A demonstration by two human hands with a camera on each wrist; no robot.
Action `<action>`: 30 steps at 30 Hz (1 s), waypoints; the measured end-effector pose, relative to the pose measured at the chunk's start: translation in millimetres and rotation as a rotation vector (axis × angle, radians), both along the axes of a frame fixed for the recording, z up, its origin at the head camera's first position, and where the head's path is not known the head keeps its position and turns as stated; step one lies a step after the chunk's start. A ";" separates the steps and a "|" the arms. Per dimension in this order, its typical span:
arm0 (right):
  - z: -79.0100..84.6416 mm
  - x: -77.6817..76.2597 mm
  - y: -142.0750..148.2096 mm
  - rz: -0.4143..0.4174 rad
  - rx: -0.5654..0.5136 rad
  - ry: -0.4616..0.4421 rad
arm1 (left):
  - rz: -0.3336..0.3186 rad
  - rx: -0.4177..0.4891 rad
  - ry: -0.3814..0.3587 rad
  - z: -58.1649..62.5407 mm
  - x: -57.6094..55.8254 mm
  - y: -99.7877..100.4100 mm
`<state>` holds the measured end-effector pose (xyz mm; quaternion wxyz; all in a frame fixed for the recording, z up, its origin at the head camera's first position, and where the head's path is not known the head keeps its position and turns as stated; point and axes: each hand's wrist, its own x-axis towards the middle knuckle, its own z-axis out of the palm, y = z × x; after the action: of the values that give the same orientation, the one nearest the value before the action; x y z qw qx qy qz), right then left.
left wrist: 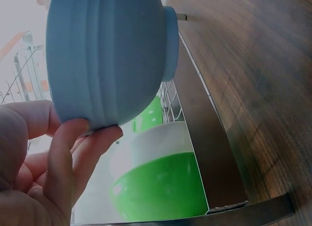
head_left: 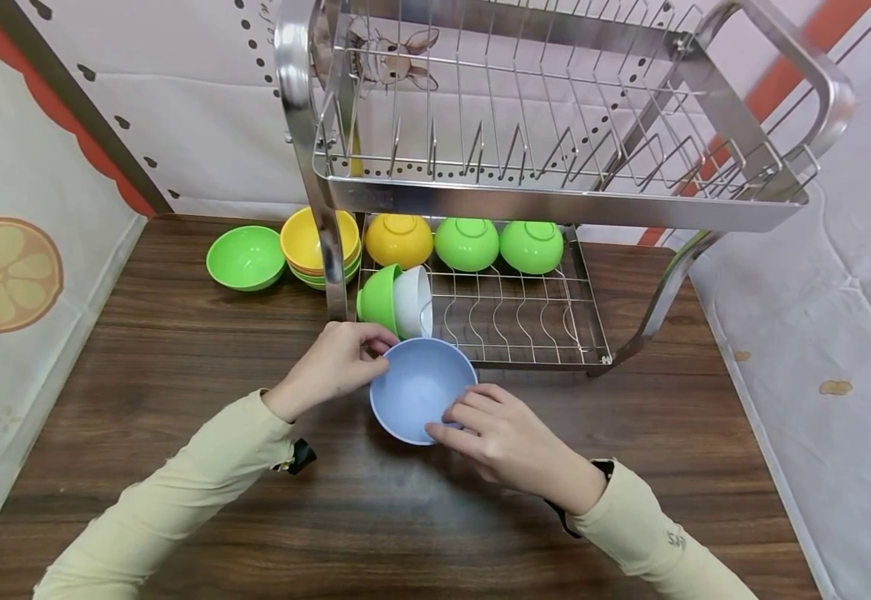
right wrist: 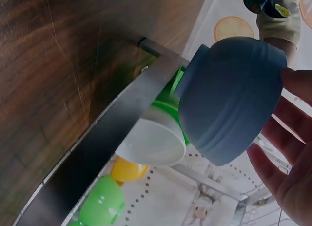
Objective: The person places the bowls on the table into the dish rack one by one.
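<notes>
A blue bowl point(head_left: 422, 383) is held above the table, its opening facing up toward the head camera. My left hand point(head_left: 337, 367) pinches its rim at the upper left. My right hand point(head_left: 506, 437) grips the rim at the lower right, fingers over the edge. Both wrist views show the bowl's outer wall point(left wrist: 107, 55) and foot clear of the wood. Just behind it, a green bowl point(head_left: 378, 300) and a white bowl point(head_left: 414, 302) stand on edge, side by side, in the lower tier's left end.
The metal dish rack point(head_left: 555, 204) has an upper wire tier over a lower tier point(head_left: 513, 321). At the lower tier's back sit an upturned yellow bowl point(head_left: 399, 241) and two green ones point(head_left: 468, 244). Left of the rack are a green bowl point(head_left: 246, 258) and stacked bowls point(head_left: 303, 237).
</notes>
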<state>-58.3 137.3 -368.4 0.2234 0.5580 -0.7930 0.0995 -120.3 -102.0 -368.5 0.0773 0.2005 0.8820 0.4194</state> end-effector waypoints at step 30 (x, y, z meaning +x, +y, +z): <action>-7.1 -4.3 -3.8 0.084 -0.041 -0.062 | -0.054 0.059 0.001 0.3 3.7 -3.4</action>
<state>-62.6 133.5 -375.5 0.2058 0.5826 -0.7733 0.1424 -116.6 -105.4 -368.2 0.0823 0.2267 0.8636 0.4427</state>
